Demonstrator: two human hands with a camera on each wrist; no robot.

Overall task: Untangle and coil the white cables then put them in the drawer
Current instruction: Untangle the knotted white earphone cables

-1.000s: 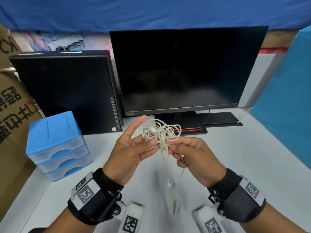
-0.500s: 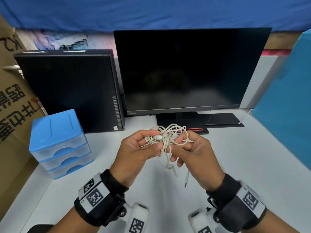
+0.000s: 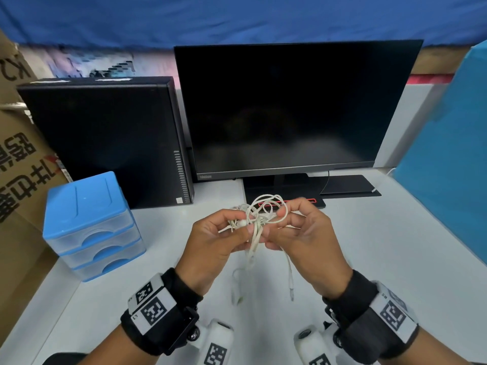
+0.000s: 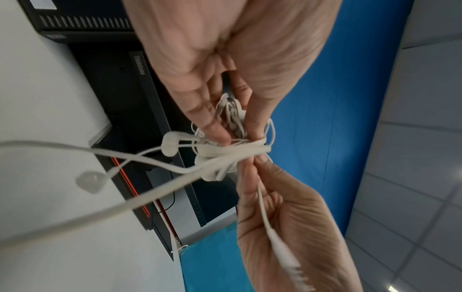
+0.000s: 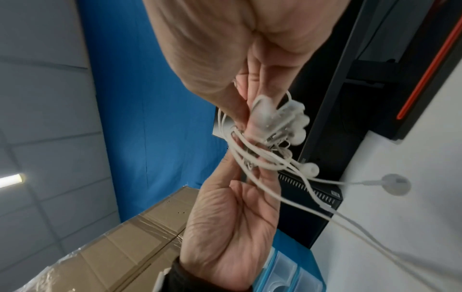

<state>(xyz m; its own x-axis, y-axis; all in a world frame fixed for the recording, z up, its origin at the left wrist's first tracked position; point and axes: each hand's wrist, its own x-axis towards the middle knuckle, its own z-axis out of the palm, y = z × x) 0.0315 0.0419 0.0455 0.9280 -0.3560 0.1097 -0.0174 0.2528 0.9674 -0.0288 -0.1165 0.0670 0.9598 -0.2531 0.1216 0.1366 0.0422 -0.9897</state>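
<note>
A tangled bunch of white earphone cables [image 3: 259,217] hangs in the air above the desk, held between both hands. My left hand [image 3: 237,227] pinches the knot from the left, my right hand [image 3: 276,222] pinches it from the right. Loose ends with plugs [image 3: 291,292] dangle below the hands. In the left wrist view the knot [image 4: 232,150] sits between the fingertips, with an earbud [image 4: 91,180] trailing off. In the right wrist view the tangle [image 5: 270,142] and another earbud [image 5: 396,183] show. A blue three-drawer unit [image 3: 89,227] stands at the left, all drawers closed.
A black monitor [image 3: 290,109] on its stand [image 3: 284,191] and a black computer case [image 3: 105,138] stand behind the hands. Cardboard boxes [image 3: 18,164] border the left edge, a blue panel [image 3: 448,159] the right. The white desk [image 3: 382,246] lies beneath.
My left hand has gone from spread fingers to a pinch on the tangle. Both hands have drawn together on the knot, and the dangling ends have swung under them.
</note>
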